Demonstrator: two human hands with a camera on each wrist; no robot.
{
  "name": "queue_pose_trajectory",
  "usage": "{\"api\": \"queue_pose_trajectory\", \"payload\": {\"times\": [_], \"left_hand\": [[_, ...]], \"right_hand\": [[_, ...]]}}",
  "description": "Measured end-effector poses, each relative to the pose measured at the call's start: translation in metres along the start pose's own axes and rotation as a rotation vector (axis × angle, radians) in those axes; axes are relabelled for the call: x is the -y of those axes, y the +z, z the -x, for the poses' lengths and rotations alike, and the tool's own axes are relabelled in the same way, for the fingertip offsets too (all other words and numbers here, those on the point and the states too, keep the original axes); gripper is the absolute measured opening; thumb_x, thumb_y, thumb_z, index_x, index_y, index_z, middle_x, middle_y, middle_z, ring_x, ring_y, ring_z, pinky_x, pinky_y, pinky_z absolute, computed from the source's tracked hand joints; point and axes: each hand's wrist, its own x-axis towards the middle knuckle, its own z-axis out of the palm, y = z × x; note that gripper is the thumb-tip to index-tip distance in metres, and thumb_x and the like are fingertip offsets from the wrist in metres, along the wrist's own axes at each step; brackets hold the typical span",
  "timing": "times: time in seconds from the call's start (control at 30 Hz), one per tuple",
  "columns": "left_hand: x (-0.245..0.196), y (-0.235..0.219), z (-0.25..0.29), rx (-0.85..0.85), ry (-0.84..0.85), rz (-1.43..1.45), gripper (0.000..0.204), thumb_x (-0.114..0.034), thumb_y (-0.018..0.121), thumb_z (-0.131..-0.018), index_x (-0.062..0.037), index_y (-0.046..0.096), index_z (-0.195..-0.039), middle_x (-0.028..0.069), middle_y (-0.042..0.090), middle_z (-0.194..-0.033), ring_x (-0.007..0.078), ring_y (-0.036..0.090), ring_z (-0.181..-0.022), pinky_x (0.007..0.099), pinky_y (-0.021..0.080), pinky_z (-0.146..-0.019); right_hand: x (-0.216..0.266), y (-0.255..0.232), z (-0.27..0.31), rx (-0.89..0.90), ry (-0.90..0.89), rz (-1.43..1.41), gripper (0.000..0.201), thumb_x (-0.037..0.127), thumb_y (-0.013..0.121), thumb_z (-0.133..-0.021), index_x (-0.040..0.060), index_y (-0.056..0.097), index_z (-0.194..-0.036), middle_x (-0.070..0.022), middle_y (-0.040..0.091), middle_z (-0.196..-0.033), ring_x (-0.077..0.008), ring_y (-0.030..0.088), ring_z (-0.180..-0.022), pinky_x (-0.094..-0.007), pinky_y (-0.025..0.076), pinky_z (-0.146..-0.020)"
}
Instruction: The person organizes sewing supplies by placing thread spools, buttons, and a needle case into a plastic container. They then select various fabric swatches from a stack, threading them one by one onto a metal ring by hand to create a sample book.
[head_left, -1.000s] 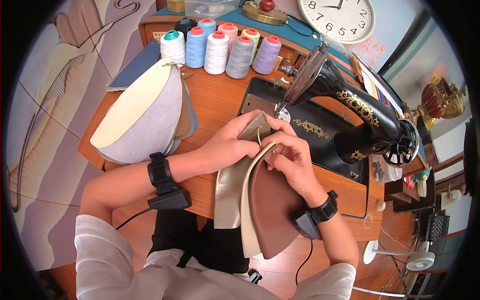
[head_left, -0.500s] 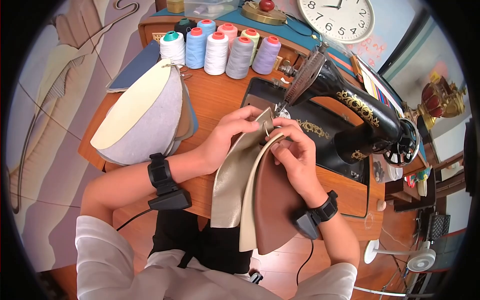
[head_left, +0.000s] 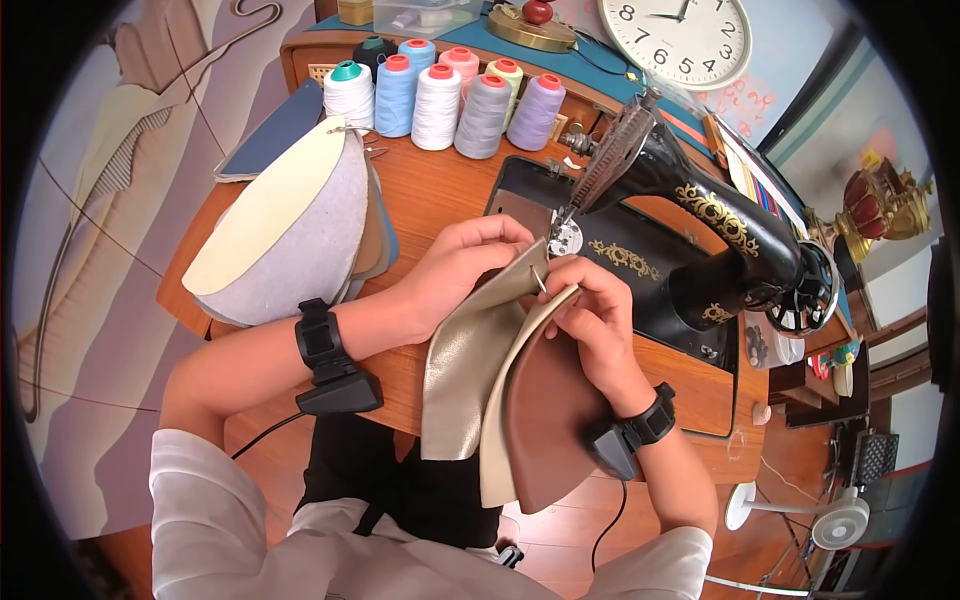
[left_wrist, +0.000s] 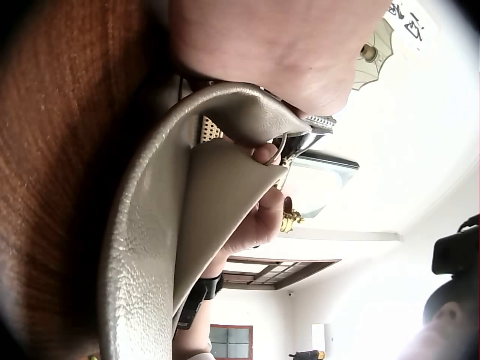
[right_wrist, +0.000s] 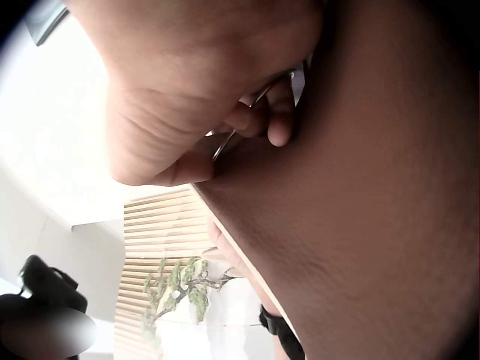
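A shiny gold-beige leather swatch (head_left: 462, 385) hangs from my left hand (head_left: 462, 265), which pinches its narrow top end. My right hand (head_left: 598, 315) grips a brown leather swatch (head_left: 555, 425) and a cream one (head_left: 498, 455) together by their upper corner. A thin metal ring (head_left: 541, 281) passes through the gold-beige swatch near its tip and runs to the right fingers. In the left wrist view the ring (left_wrist: 280, 148) bridges the gap between the spread swatches. The right wrist view has the brown swatch (right_wrist: 375, 217) filling its right side, with the ring (right_wrist: 231, 139) between fingers.
Just beyond the hands stands a black sewing machine (head_left: 715, 200). Another ringed bundle of swatches (head_left: 290, 240) lies on the wooden table (head_left: 435, 185) at left. Several thread cones (head_left: 436, 108) line its back, before a wall clock (head_left: 676, 40).
My left hand has slid its grip along the gold-beige swatch, whose tip has shifted right. The gold-beige swatch now stands wider apart from the cream and brown ones, exposing more of the ring.
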Motion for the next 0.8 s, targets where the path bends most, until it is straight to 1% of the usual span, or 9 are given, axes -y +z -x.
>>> {"api": "queue_pose_trajectory", "payload": {"times": [0.07, 0.23, 0.3, 0.43, 0.5, 0.53, 0.6, 0.73, 0.8], "left_hand": [[-0.001, 0.0, 0.001, 0.006, -0.001, 0.009, 0.014, -0.016, 0.054, -0.102, -0.0065, 0.061, -0.109, -0.001, 0.065, -0.096, 0.0037, 0.062, -0.087, 0.0211, 0.051, -0.076], [-0.001, 0.0, 0.001, 0.007, 0.001, -0.002, 0.013, -0.017, 0.055, -0.103, -0.0069, 0.06, -0.109, -0.0008, 0.065, -0.098, 0.0038, 0.062, -0.088, 0.0211, 0.051, -0.076], [0.001, 0.001, 0.0, -0.039, 0.02, -0.054, 0.013, -0.018, 0.055, -0.103, -0.0069, 0.06, -0.109, -0.0006, 0.066, -0.099, 0.004, 0.062, -0.089, 0.0211, 0.051, -0.077], [0.001, 0.0, 0.0, -0.042, 0.043, -0.087, 0.013, -0.017, 0.056, -0.102, -0.0067, 0.06, -0.108, -0.0003, 0.066, -0.099, 0.0047, 0.062, -0.089, 0.0216, 0.051, -0.078], [0.003, -0.007, -0.001, 0.0, 0.01, 0.015, 0.013, -0.015, 0.057, -0.1, -0.0055, 0.06, -0.107, 0.0007, 0.066, -0.099, 0.0062, 0.063, -0.088, 0.0229, 0.051, -0.079], [0.003, -0.008, -0.001, 0.001, 0.009, 0.014, 0.013, -0.015, 0.057, -0.1, -0.0055, 0.06, -0.107, 0.0007, 0.066, -0.099, 0.0062, 0.063, -0.088, 0.0229, 0.051, -0.079], [0.002, -0.008, 0.0, 0.055, 0.011, 0.085, 0.013, -0.014, 0.057, -0.098, -0.0043, 0.06, -0.106, 0.0021, 0.066, -0.099, 0.0075, 0.063, -0.089, 0.0242, 0.051, -0.08], [-0.001, -0.005, 0.002, 0.055, 0.014, 0.083, 0.014, -0.014, 0.057, -0.097, -0.0034, 0.061, -0.106, 0.0028, 0.066, -0.099, 0.0081, 0.063, -0.089, 0.0248, 0.051, -0.081], [-0.003, -0.003, 0.003, 0.05, 0.023, 0.008, 0.015, -0.015, 0.058, -0.098, -0.0036, 0.061, -0.107, 0.0025, 0.066, -0.099, 0.0077, 0.063, -0.09, 0.0249, 0.051, -0.081]], "right_hand": [[0.0, -0.002, 0.0, 0.034, 0.028, -0.064, 0.014, 0.001, 0.057, -0.086, -0.0018, 0.065, -0.097, -0.0076, 0.062, -0.106, -0.0089, 0.058, -0.082, -0.0222, 0.048, -0.068], [-0.004, -0.004, -0.001, 0.055, 0.039, -0.131, 0.015, 0.001, 0.056, -0.085, -0.0015, 0.066, -0.096, -0.0078, 0.062, -0.106, -0.0102, 0.059, -0.081, -0.0227, 0.049, -0.068], [-0.004, -0.004, -0.001, 0.063, 0.045, -0.143, 0.016, 0.001, 0.055, -0.085, -0.0014, 0.066, -0.096, -0.0078, 0.062, -0.105, -0.0106, 0.059, -0.08, -0.0228, 0.049, -0.068], [-0.001, -0.001, 0.0, 0.029, 0.062, -0.095, 0.016, 0.0, 0.055, -0.085, -0.0013, 0.066, -0.097, -0.0073, 0.062, -0.105, -0.01, 0.059, -0.081, -0.0229, 0.048, -0.067], [-0.001, 0.0, 0.0, 0.017, 0.062, -0.083, 0.016, -0.001, 0.055, -0.086, -0.0012, 0.066, -0.098, -0.007, 0.062, -0.105, -0.0095, 0.059, -0.081, -0.0229, 0.048, -0.067], [-0.002, 0.0, 0.0, 0.011, 0.052, -0.074, 0.016, -0.002, 0.055, -0.087, -0.0008, 0.065, -0.099, -0.0063, 0.062, -0.105, -0.0085, 0.059, -0.082, -0.0226, 0.047, -0.066], [-0.002, 0.001, 0.0, 0.005, 0.042, -0.067, 0.016, -0.002, 0.054, -0.089, -0.0004, 0.065, -0.1, -0.0056, 0.062, -0.104, -0.0076, 0.058, -0.082, -0.0223, 0.046, -0.065], [0.001, 0.006, 0.0, -0.043, 0.027, -0.012, 0.015, -0.005, 0.054, -0.092, 0.0003, 0.063, -0.103, -0.0034, 0.061, -0.104, -0.0053, 0.057, -0.082, -0.021, 0.045, -0.064], [0.001, 0.006, 0.0, -0.066, 0.025, 0.003, 0.014, -0.005, 0.054, -0.093, 0.0004, 0.062, -0.103, -0.003, 0.061, -0.104, -0.0048, 0.057, -0.082, -0.0207, 0.044, -0.064]]}}
